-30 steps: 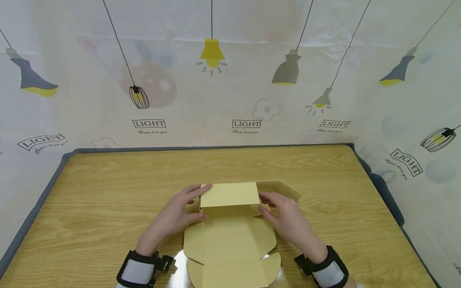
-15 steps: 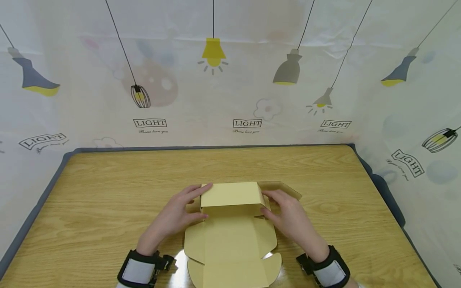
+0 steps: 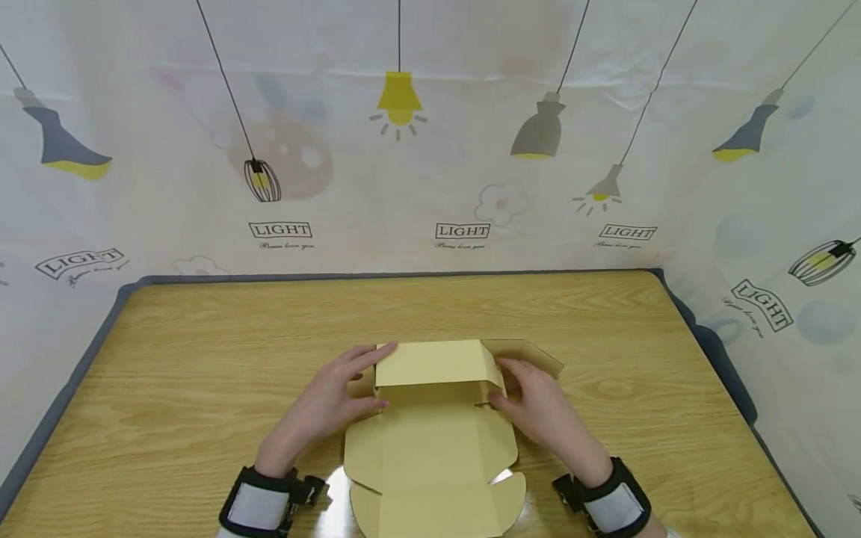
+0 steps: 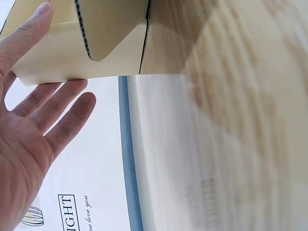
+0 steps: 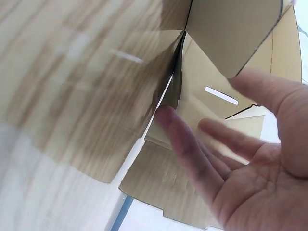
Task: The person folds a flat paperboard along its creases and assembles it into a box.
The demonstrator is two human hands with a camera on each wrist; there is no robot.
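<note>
A partly folded cardboard box (image 3: 430,456) lies on the table, its far wall raised and a panel (image 3: 430,364) bent over toward me. My left hand (image 3: 326,396) holds the left end of that raised part, thumb near me and fingers at the far side. In the left wrist view, a loose side flap (image 4: 113,29) hangs beside the thumb. At the right end, my right hand (image 3: 541,400) has thumb and index finger on a small end flap (image 3: 492,366). The right wrist view shows the thumb at the flap's corner, other fingers spread behind it.
A wood-grain table (image 3: 235,336) with a grey-blue edge surrounds the box. Behind it hangs a white backdrop (image 3: 336,112) printed with lamps. Rounded side flaps (image 3: 507,501) spread out at the box's near end. Another flap (image 3: 531,353) sticks out at the far right.
The small end flap at the right has come into view, slanting outward from the bent panel. My right hand has shifted slightly right with it; the left hand keeps its place.
</note>
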